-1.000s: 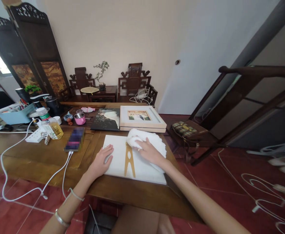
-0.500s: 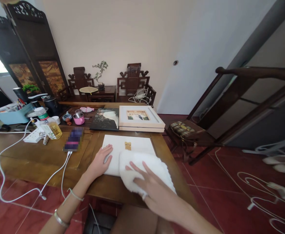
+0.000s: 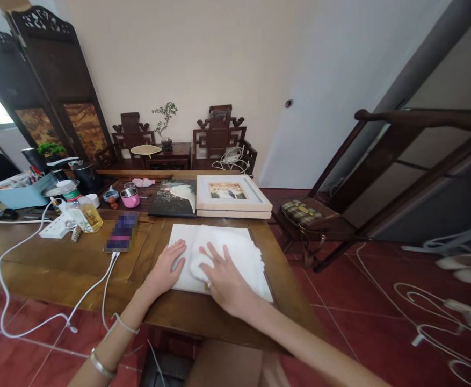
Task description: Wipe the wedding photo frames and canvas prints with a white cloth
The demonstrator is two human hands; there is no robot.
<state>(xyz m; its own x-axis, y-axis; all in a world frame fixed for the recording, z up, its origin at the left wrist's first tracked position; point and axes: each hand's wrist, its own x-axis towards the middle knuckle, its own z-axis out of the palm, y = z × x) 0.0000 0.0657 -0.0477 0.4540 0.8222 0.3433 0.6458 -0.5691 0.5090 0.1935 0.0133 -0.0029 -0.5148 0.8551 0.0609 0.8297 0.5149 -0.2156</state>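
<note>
A thin white board or book [image 3: 182, 282] lies flat near the front edge of the wooden table. My left hand [image 3: 169, 267] rests on its left side, fingers stretched out, holding nothing. On the board's middle and right side is a white cloth [image 3: 241, 252] with a scalloped edge. My right hand [image 3: 227, 282] presses down on this cloth and holds it, fingers spread over the top. The cloth hides much of the board's surface, including its centre.
Behind the board are a dark picture panel [image 3: 173, 197] and a white-framed picture [image 3: 255, 201]. To the left lie a phone [image 3: 121, 231] with white cables, a bottle [image 3: 86, 214], a power strip [image 3: 55, 227] and a pink cup [image 3: 130, 198]. A wooden chair [image 3: 340, 217] stands right.
My right hand has slid the cloth left and away from me across the board, covering the small tan figure at its centre. My left hand stays in place.
</note>
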